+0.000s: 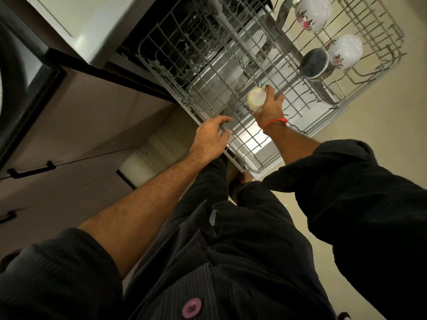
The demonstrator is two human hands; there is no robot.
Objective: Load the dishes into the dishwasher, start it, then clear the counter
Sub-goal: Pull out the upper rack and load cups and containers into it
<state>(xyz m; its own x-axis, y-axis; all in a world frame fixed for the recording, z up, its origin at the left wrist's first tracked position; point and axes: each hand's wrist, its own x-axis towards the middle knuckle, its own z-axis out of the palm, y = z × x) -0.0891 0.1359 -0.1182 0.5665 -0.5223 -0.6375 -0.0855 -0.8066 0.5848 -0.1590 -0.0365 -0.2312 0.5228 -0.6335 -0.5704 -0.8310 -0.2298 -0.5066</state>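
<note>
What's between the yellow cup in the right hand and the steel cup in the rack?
Only bare rack wires in the head view; no dish stands between the yellow cup and steel cup.

Pale glossy floor [381,139], brown cabinet fronts [87,125] with dark bar handles [32,170], warm dim light.

The light is staying dim and warm. A bright glare is shining on the grey metal dishwasher door [248,140]. The wide lens is bending the left and right edges, and the near dark ribbed clothing [219,262] is falling into shadow.
</note>
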